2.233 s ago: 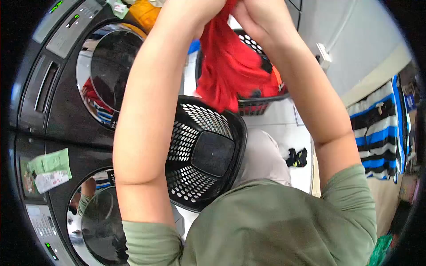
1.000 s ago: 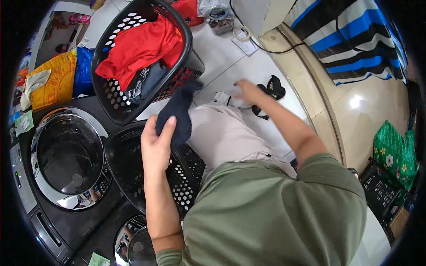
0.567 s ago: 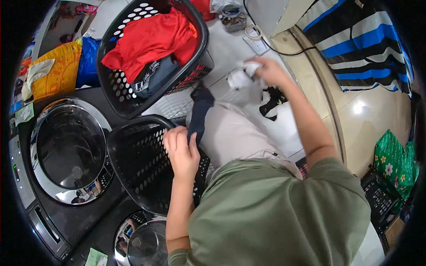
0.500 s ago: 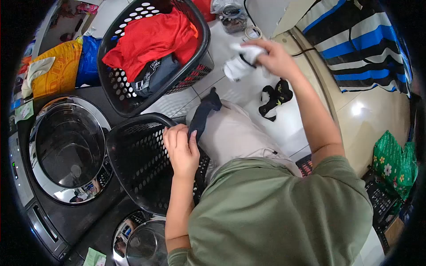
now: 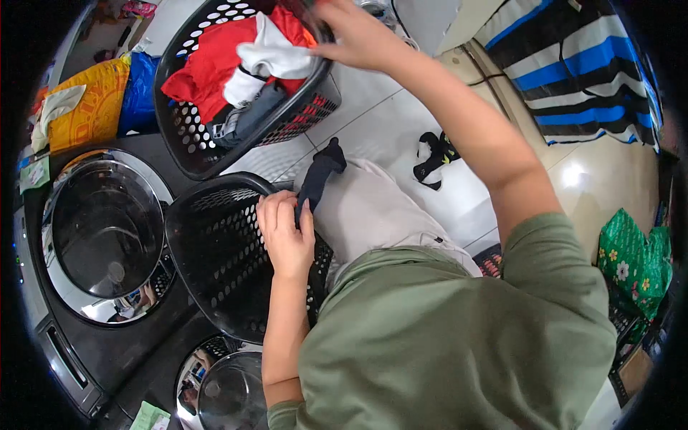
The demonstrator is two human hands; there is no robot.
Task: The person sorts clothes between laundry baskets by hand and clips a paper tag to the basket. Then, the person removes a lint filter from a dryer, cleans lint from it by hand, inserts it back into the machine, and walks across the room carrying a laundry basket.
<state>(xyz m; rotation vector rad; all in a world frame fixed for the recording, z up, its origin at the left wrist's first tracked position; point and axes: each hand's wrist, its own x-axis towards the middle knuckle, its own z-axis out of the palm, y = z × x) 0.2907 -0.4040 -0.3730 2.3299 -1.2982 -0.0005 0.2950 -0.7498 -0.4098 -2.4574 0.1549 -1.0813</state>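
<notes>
White socks [image 5: 269, 59] with a black band lie over a red garment [image 5: 204, 79] in the upper black laundry basket [image 5: 319, 89]. My right hand [image 5: 358, 36] is above that basket's right rim, thumb and fingers apart, with the thumb close to the socks. A dark sock [image 5: 319, 172] is pinched in my left hand [image 5: 285, 229], which rests at the rim of the lower black basket [image 5: 208, 251]. The far end of this sock lies across my light-coloured trouser leg [image 5: 365, 208].
Black patterned socks [image 5: 430, 161] lie on the white tiled floor [image 5: 390, 122]. Two round washer doors [image 5: 107, 229] are on the left. A striped cloth [image 5: 580, 72] hangs at upper right, above a green flowered bag [image 5: 634, 261]. Yellow and blue bags [image 5: 89, 104] stand at upper left.
My right hand has moved left and up from over the floor to the upper basket, and the white socks now lie there, out of its grip. My left hand keeps the dark sock.
</notes>
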